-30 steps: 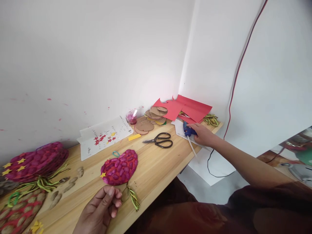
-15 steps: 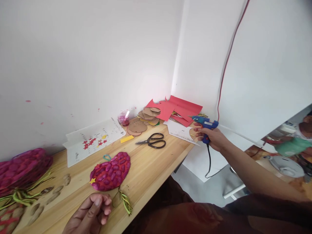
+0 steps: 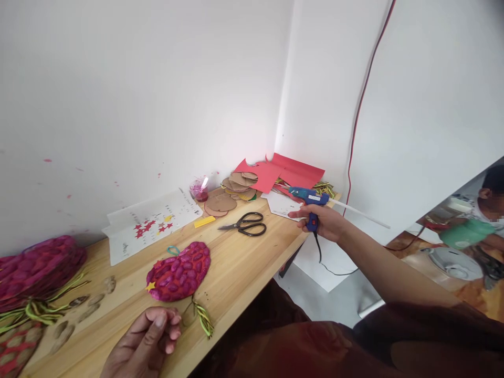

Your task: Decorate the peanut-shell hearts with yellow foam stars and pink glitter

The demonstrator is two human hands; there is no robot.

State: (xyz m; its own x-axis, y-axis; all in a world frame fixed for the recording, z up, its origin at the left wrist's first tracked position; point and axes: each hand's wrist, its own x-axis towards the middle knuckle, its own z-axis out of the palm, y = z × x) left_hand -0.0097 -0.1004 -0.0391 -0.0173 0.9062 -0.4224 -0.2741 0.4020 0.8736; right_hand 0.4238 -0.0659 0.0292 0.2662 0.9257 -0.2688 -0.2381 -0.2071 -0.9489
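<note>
In my right hand [image 3: 325, 220] is a blue hot glue gun [image 3: 313, 197], its nozzle facing left over the table and a white glue stick [image 3: 360, 212] poking out of its back. My left hand [image 3: 144, 338] has its thumb pressed to its curled fingers near the front edge; anything between them is too small to make out. Just beyond it lies a round craft piece covered in magenta peanut shells [image 3: 181, 273], with a teal loop, red and yellow stars and a green-and-black yarn tassel [image 3: 203, 319].
Black scissors [image 3: 252, 224] lie mid-table. Paper with star cutouts [image 3: 122, 247], a cup of pink paint [image 3: 200, 190], cardboard discs [image 3: 220, 202] and red paper [image 3: 299, 170] line the wall. Stacked magenta pieces [image 3: 43, 268] and loose peanut shells [image 3: 65, 333] are left. A person [image 3: 492, 194] sits at far right.
My right hand has moved left and slightly in over the table with the glue gun, and the glue stick behind it now shows. My left hand stays almost where it was.
</note>
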